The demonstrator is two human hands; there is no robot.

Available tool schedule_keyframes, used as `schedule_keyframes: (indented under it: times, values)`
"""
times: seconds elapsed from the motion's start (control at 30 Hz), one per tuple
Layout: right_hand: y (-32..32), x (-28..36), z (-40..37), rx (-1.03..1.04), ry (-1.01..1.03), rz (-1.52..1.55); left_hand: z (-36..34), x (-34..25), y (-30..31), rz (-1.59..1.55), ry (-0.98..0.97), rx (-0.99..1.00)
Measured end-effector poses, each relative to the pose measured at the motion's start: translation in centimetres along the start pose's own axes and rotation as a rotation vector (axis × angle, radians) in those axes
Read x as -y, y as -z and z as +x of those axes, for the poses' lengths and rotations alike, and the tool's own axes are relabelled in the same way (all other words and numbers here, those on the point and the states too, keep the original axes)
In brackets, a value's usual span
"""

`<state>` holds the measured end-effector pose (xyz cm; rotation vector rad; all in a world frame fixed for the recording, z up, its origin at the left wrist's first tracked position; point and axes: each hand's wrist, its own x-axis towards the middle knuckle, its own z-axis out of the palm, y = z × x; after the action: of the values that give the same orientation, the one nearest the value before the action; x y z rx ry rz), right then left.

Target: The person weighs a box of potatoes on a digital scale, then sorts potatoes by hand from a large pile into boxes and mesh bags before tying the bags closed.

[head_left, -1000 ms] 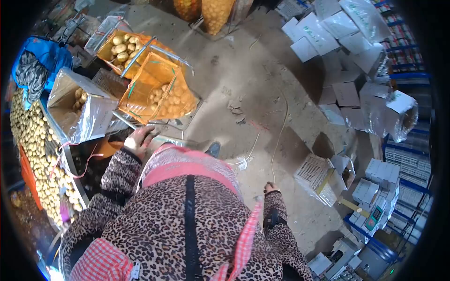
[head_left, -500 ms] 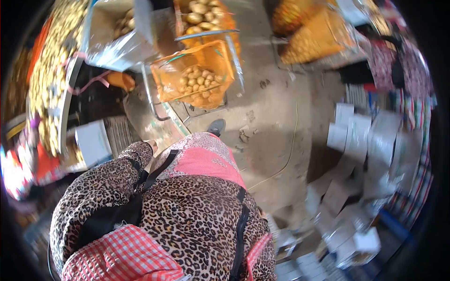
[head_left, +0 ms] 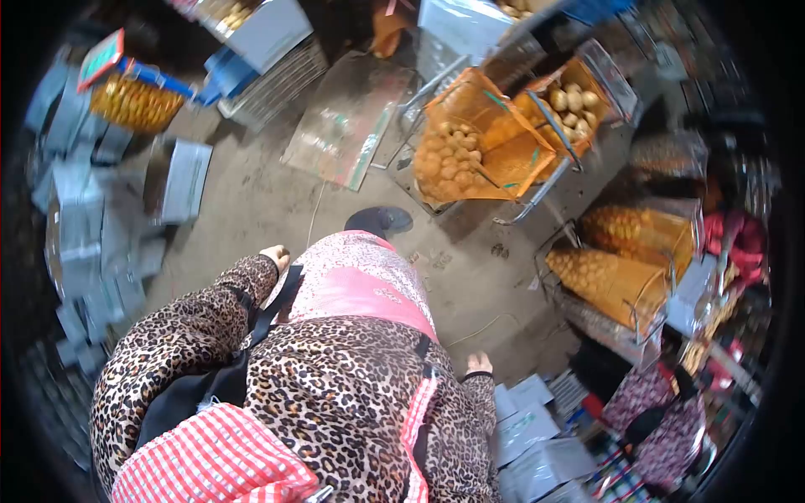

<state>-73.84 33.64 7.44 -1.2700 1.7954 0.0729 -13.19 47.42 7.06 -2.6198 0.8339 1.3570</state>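
Below the leopard-print cuff on the left, my left hand (head_left: 275, 255) hangs beside the pink apron (head_left: 365, 289), its fingers small and unclear. At the right side of my body, my right hand (head_left: 479, 363) shows past its cuff, over the floor; whether it holds anything cannot be made out. Neither hand touches the goods around. Ahead, an orange mesh bag (head_left: 449, 163) with potatoes hangs open on a metal frame (head_left: 537, 199). Behind it, another orange bag (head_left: 573, 109) holds larger potatoes.
Stacked boxes (head_left: 80, 210) stand at the left, with a filled net bag (head_left: 137, 104) beyond them. A flat plastic sheet (head_left: 331, 126) lies on the floor. Filled orange bags (head_left: 616, 281) stand at the right, near a person in patterned clothing (head_left: 658, 419). White boxes (head_left: 537, 444) lie at the lower right.
The view has turned left, so the potato bags and the other person appear farther right and stacked boxes show at the left. My right hand has come into view.
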Motion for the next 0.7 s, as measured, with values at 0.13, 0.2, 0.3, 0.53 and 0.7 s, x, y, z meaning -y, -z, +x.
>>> schedule_keyframes:
  times: [0.13, 0.2, 0.3, 0.53, 0.7]
  values:
    - [4.3, 2.4, 6.6, 0.104, -0.071, -0.240, -5.6, 5.4, -10.1, -0.028, 0.176, 0.176]
    - [4.6, 0.5, 10.2, 0.188, -0.107, -0.320, -7.3, 6.5, -14.6, -0.084, 0.228, 0.229]
    - [5.0, 3.0, 12.9, 0.306, -0.011, -0.593, -9.9, 7.1, -19.5, -0.180, 0.290, 0.251]
    - [-5.4, 11.8, 16.1, 0.282, 0.198, -0.348, -7.1, 16.7, -25.8, -0.372, 0.212, 0.231]
    - [-12.1, 19.1, 19.8, 0.371, 0.574, -0.420, 0.2, 18.7, -25.1, -0.442, 0.233, 0.095]
